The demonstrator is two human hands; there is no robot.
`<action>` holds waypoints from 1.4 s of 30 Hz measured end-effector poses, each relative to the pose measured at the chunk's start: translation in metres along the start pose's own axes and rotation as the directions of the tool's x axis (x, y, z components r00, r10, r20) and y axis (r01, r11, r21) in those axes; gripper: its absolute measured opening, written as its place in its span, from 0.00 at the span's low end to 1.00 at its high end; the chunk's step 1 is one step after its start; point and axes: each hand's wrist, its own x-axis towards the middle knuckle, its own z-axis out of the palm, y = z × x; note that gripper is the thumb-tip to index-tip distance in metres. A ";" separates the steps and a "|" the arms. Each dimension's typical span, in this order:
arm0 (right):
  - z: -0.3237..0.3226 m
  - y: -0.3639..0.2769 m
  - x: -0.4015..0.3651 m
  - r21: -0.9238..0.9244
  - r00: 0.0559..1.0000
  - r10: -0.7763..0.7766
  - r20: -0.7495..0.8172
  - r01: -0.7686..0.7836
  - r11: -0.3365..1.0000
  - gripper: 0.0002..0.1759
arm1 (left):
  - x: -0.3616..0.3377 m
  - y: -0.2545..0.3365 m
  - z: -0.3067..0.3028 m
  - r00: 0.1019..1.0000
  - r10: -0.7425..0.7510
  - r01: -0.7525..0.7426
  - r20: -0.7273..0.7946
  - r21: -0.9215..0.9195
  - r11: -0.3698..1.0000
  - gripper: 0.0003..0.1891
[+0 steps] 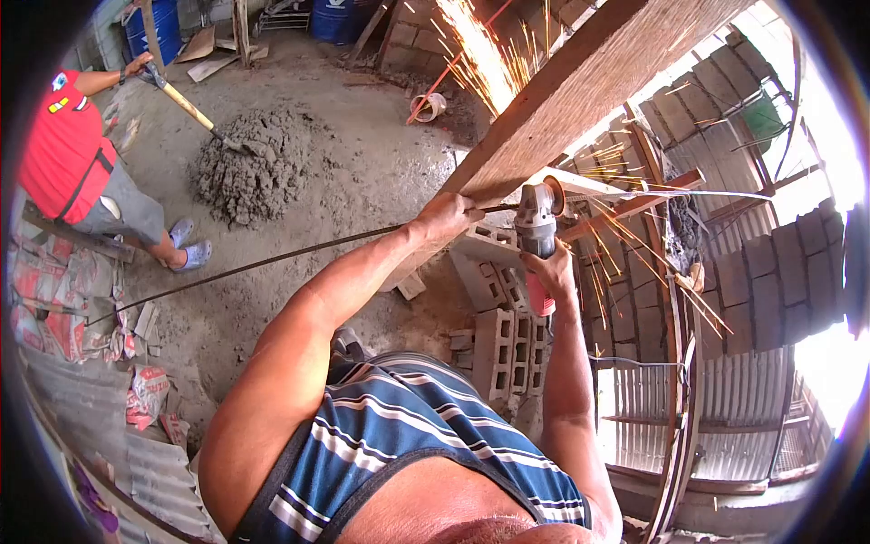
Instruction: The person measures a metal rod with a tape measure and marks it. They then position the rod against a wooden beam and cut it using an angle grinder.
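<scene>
My right hand (pixel 555 270) is wrapped round the body of an angle grinder (pixel 536 228), which has a grey head and a red rear end. The grinder's disc is at the end of a steel rebar (pixel 263 263), and sparks fly from there up and to the right. My left hand (pixel 449 218) is closed round the rebar, against the side of a thick wooden beam (pixel 553 109). From that hand the long, thin bar slopes down to the left, to the bags by the wall.
At the left a person in a red shirt (pixel 68 150) holds a shovel (pixel 186 104) in a heap of wet mortar (pixel 258 168). Hollow concrete blocks (pixel 503 354) are stacked below the grinder. A small bucket (pixel 428 107) and blue drums (pixel 340 20) stand farther back.
</scene>
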 end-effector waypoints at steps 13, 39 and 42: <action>0.000 0.000 0.000 -0.003 1.000 0.005 0.000 -0.005 1.000 0.31 | 0.004 -0.009 0.006 0.998 0.070 -0.070 -0.007 0.001 0.998 0.18; -0.089 0.031 -0.067 0.369 0.919 0.028 -0.394 0.130 0.920 0.28 | -0.006 0.013 -0.009 0.997 0.074 -0.075 -0.028 -0.012 0.997 0.24; -0.103 0.042 -0.088 0.469 0.885 0.050 -0.464 0.197 0.861 0.30 | -0.013 0.029 -0.018 0.996 0.081 -0.081 -0.043 -0.011 0.997 0.23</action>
